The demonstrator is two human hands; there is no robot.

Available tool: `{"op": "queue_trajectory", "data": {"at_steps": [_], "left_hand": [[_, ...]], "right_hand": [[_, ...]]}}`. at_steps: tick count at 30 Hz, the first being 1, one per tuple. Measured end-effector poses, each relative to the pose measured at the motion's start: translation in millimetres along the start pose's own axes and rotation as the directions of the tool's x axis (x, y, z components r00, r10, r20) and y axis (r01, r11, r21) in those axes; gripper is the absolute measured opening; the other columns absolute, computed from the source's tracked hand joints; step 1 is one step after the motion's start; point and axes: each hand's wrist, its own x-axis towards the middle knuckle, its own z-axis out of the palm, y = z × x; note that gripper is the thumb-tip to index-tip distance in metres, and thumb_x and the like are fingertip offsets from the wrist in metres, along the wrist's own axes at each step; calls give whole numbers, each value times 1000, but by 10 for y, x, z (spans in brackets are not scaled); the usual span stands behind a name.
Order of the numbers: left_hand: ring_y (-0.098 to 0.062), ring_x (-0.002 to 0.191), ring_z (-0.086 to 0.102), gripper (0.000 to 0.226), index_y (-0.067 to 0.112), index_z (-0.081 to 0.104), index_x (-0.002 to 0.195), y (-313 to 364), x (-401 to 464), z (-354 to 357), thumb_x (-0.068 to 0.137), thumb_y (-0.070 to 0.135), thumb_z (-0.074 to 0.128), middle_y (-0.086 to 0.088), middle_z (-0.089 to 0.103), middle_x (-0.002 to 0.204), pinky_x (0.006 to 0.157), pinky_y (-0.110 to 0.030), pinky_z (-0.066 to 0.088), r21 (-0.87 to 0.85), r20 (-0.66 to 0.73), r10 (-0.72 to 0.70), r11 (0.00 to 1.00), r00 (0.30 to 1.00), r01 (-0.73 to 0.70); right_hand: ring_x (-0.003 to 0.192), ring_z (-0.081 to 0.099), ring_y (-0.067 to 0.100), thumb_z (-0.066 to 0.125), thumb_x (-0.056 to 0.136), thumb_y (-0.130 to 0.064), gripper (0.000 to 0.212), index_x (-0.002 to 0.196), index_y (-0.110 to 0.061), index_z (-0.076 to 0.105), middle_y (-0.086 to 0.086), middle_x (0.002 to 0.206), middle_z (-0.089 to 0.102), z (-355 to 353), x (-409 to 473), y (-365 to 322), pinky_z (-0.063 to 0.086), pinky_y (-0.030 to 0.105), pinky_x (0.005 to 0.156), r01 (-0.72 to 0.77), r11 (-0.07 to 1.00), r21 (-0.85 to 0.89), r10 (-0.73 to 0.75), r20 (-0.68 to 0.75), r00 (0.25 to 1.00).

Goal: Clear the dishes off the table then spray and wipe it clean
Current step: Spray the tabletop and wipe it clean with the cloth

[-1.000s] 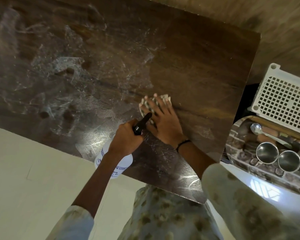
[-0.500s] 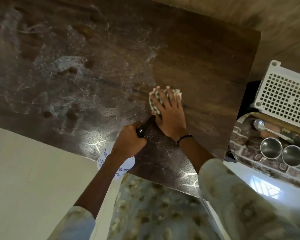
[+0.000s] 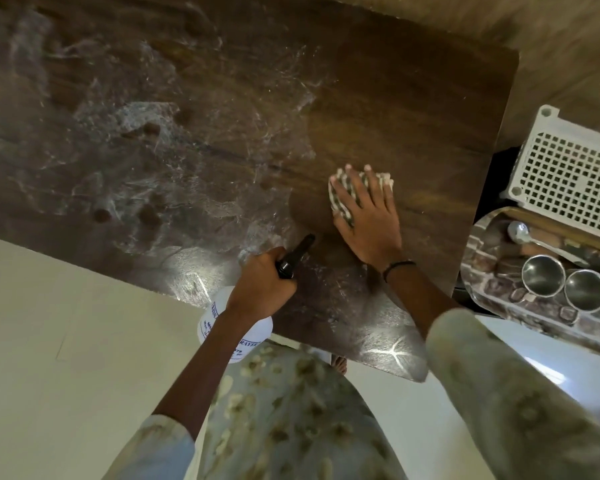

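While your flat right grip (image 3: 366, 220) presses the cloth (image 3: 343, 195), sweep left into the wet worktop (image 3: 187, 150); left grip (image 3: 262, 285) clasps the sprayer (image 3: 236, 329).

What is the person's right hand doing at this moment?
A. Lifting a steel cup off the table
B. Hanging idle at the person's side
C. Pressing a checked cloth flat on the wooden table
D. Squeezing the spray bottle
C: the right hand lies with straight fingers on the checked cloth, pressing it to the table, while the left hand grips the spray bottle.
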Motion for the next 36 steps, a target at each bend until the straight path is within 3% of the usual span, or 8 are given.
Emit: {"op": "queue_trajectory", "data": {"at_steps": [2, 6, 11, 17, 23, 29, 31, 36], "left_hand": [[-31, 69, 62, 13, 10, 62, 83, -40, -78, 45, 73, 1, 59, -16, 66, 75, 58, -34, 47, 7, 22, 4, 1000, 1000, -4], [-26, 59, 57, 16, 19, 60, 79, -143, -288, 132, 71, 5, 59, -10, 63, 66, 52, -25, 37, 13, 74, 21, 1000, 997, -22], [-31, 65, 61, 20, 15, 61, 77, -256, -513, 302, 60, 19, 51, -11, 67, 69, 55, -32, 46, 25, 111, 11, 1000, 994, -13], [-28, 71, 64, 30, 11, 66, 91, -251, -667, 518, 65, 18, 53, -9, 68, 81, 69, -43, 56, 48, 164, -40, 998, 986, 32], [-29, 62, 55, 33, 15, 65, 92, -146, -741, 561, 61, 12, 51, 1, 56, 63, 54, -26, 39, 73, 147, -24, 997, 989, 13], [-36, 71, 61, 31, 11, 63, 85, -222, -763, 498, 61, 20, 48, -9, 65, 73, 64, -40, 54, 88, 122, -18, 996, 992, 7], [-37, 66, 57, 10, 13, 60, 76, -266, -777, 470, 68, 12, 54, -8, 61, 65, 57, -35, 49, 98, 82, -45, 994, 996, 37], [-36, 60, 54, 27, 27, 50, 65, -383, -786, 416, 70, 2, 54, -3, 56, 57, 52, -29, 36, 74, -12, -64, 995, 998, 65]], "right_hand": [[150, 13, 33, 35, 98, -44, 57, 153, -28, 29, 3, 161, 23, 73, 97, -267, 14, 52, 119, -30, 999, 40, 30, -2, 1000], [148, 19, 35, 36, 101, -39, 52, 151, -24, 34, 7, 159, 29, 191, -132, -571, 16, 55, 120, 219, 976, 15, -219, -18, 976], [151, 11, 31, 30, 100, -45, 58, 155, -29, 22, 3, 163, 19, 146, -729, -124, 14, 51, 121, 399, 915, -66, -391, 107, 914], [151, 10, 29, 28, 101, -45, 57, 155, -28, 21, 2, 163, 17, 40, -860, 235, 15, 51, 120, 129, 989, -66, -125, 72, 990], [151, 10, 29, 29, 101, -44, 57, 155, -27, 22, 3, 163, 17, 58, -861, 233, 14, 51, 121, 132, 989, -64, -127, 71, 989], [151, 10, 28, 29, 101, -44, 57, 155, -27, 23, 3, 163, 18, 57, -863, 229, 10, 47, 122, 133, 990, -52, -130, 58, 990], [151, 10, 28, 30, 101, -44, 57, 155, -28, 23, 2, 163, 18, 59, -862, 220, 8, 46, 123, 128, 991, -51, -125, 56, 991], [151, 11, 30, 31, 100, -43, 56, 154, -27, 26, 3, 162, 20, 82, -871, 121, 10, 50, 122, 70, 998, -6, -70, 40, 997]]}}
